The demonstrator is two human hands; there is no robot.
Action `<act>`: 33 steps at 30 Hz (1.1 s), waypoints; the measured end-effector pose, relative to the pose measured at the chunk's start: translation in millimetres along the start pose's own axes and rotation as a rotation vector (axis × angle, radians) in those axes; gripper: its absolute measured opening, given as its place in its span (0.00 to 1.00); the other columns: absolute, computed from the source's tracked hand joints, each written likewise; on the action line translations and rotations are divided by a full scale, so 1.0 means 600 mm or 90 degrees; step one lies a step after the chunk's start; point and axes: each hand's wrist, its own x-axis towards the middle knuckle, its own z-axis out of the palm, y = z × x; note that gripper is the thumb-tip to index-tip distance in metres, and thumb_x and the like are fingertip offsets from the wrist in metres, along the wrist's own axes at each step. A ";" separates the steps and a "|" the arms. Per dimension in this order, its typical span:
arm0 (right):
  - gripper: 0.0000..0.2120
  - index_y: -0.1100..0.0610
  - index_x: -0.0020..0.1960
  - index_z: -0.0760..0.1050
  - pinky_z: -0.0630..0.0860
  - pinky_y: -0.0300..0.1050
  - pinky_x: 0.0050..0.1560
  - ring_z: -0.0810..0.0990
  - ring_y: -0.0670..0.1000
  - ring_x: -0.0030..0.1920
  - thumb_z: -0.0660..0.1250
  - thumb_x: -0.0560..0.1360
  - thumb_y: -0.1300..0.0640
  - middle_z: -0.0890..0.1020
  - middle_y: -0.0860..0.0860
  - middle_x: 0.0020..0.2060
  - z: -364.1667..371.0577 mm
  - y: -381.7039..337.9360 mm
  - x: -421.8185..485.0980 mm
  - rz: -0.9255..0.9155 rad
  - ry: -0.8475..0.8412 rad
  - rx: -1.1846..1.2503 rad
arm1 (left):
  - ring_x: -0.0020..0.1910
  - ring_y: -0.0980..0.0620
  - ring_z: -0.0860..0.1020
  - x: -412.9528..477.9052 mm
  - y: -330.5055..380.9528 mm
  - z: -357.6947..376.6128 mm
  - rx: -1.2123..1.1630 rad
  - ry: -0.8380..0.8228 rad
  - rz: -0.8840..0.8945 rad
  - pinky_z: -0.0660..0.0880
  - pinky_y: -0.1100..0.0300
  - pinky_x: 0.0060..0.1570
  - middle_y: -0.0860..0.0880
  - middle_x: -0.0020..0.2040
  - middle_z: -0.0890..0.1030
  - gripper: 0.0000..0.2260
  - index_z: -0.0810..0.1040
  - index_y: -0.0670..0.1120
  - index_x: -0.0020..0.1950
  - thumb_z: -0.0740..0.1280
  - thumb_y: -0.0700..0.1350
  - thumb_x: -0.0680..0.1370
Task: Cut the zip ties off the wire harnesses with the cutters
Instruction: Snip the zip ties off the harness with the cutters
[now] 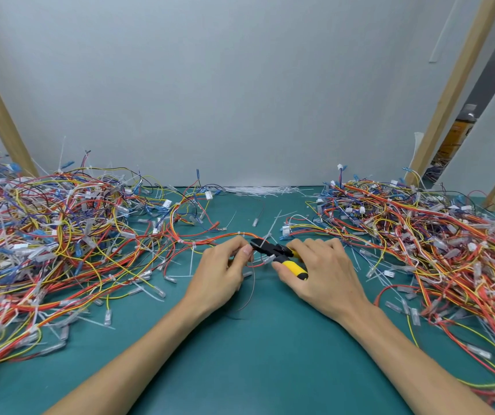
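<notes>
My right hand [324,274] grips yellow-and-black cutters [279,254], whose black jaws point left toward my left hand. My left hand [225,268] pinches a red and orange wire harness [210,239] that runs off to the left across the green mat. The cutter jaws sit right beside my left fingertips, at a white zip tie [265,239] on the harness. I cannot tell whether the jaws are closed on the tie.
A big pile of tangled harnesses [45,235] fills the left side, another pile [435,241] the right. Cut white zip ties [264,190] lie heaped against the back wall. Wooden posts [449,88] lean at both sides. The green mat [240,354] lies under my forearms.
</notes>
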 end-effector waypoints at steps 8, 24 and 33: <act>0.22 0.50 0.45 0.75 0.67 0.49 0.49 0.75 0.51 0.36 0.55 0.76 0.34 0.77 0.46 0.31 -0.002 0.001 0.002 -0.004 0.013 0.011 | 0.25 0.58 0.69 0.002 0.000 0.001 -0.002 -0.005 0.015 0.70 0.56 0.36 0.60 0.27 0.73 0.14 0.70 0.52 0.37 0.60 0.42 0.82; 0.22 0.50 0.43 0.72 0.65 0.48 0.49 0.73 0.52 0.37 0.53 0.76 0.33 0.78 0.46 0.32 -0.002 0.000 0.003 0.003 -0.019 0.005 | 0.26 0.54 0.69 0.002 0.001 0.001 -0.002 -0.004 0.012 0.70 0.54 0.36 0.58 0.26 0.72 0.14 0.70 0.52 0.36 0.60 0.43 0.82; 0.24 0.50 0.44 0.73 0.65 0.49 0.51 0.74 0.52 0.37 0.50 0.76 0.32 0.78 0.46 0.33 -0.003 0.000 0.003 0.004 -0.016 -0.007 | 0.26 0.55 0.70 0.002 0.001 0.002 -0.003 -0.004 0.009 0.72 0.53 0.38 0.58 0.26 0.72 0.14 0.70 0.52 0.36 0.61 0.43 0.82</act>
